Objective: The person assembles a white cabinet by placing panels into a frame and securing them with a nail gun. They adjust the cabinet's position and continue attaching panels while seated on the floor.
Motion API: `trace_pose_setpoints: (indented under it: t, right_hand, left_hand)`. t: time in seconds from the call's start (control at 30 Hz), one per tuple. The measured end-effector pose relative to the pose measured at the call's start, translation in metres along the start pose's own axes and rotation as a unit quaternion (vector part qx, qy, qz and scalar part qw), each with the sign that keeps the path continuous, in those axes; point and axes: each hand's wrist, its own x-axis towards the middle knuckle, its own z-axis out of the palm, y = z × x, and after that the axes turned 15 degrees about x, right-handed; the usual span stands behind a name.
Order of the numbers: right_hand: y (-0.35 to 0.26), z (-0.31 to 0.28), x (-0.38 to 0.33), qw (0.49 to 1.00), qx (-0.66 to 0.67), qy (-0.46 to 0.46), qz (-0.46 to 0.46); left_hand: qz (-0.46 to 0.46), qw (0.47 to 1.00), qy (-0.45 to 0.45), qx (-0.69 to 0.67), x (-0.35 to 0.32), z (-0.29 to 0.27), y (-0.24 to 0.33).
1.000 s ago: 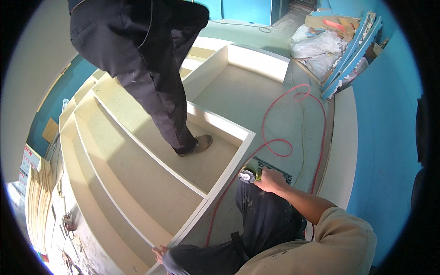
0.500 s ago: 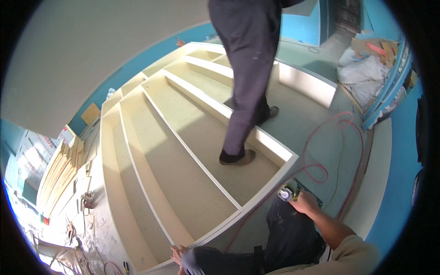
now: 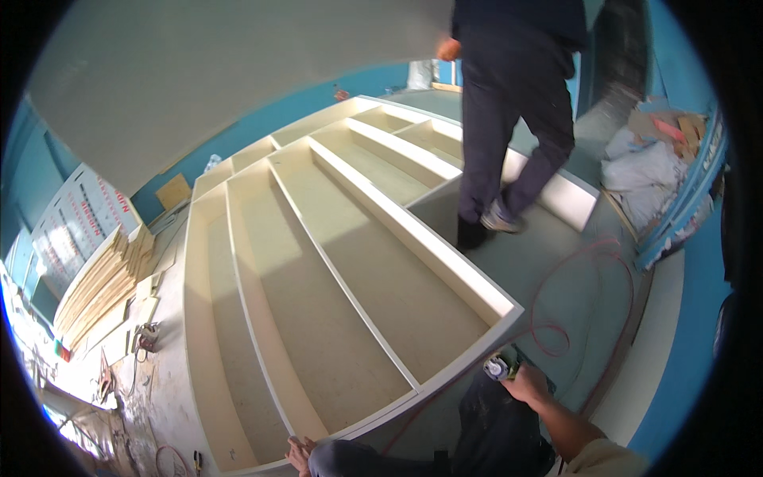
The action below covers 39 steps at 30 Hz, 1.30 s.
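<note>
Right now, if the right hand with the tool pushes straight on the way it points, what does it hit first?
Probably the end panel of the white cabinet frame: the right hand aims the power tool at the frame's near corner. The remaining gap is hard to judge.

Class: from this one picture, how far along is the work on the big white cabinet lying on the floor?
Done: the cabinet frame has its dividers in. In hand: the right hand holds a power tool at its corner; the left hand steadies the edge. Left: the frame's front is open.
</note>
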Motion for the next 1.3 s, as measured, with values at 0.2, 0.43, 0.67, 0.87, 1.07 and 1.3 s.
trace_pose_setpoints:
  t: [0.2, 0.43, 0.67, 0.87, 1.07, 1.3]
  right_hand:
    - [0.008, -0.007, -0.006, 0.999, 0.029, -0.01, 0.022]
    - [-0.003, -0.009, -0.013, 0.999, 0.0, 0.025, 0.033]
    - [-0.011, 0.001, -0.005, 0.999, 0.013, -0.02, 0.024]
    - [-0.018, -0.009, -0.009, 0.999, -0.002, -0.018, 0.043]
    - [-0.001, -0.004, -0.003, 0.999, 0.004, 0.003, 0.048]
    - [-0.006, -0.01, -0.004, 0.999, 0.034, -0.029, 0.018]
  left_hand:
    - [-0.056, 0.979, -0.077, -0.181, 0.002, -0.019, 0.024]
    - [-0.116, 0.973, -0.09, -0.179, -0.011, -0.074, 0.066]
    - [-0.003, 0.994, -0.087, 0.062, -0.01, -0.018, 0.007]
    - [-0.016, 0.995, -0.089, 0.04, -0.006, -0.052, 0.042]
    - [-0.021, 0.99, -0.138, 0.005, 0.001, -0.083, 0.063]
    - [-0.031, 0.997, -0.049, 0.058, -0.004, -0.047, 0.041]
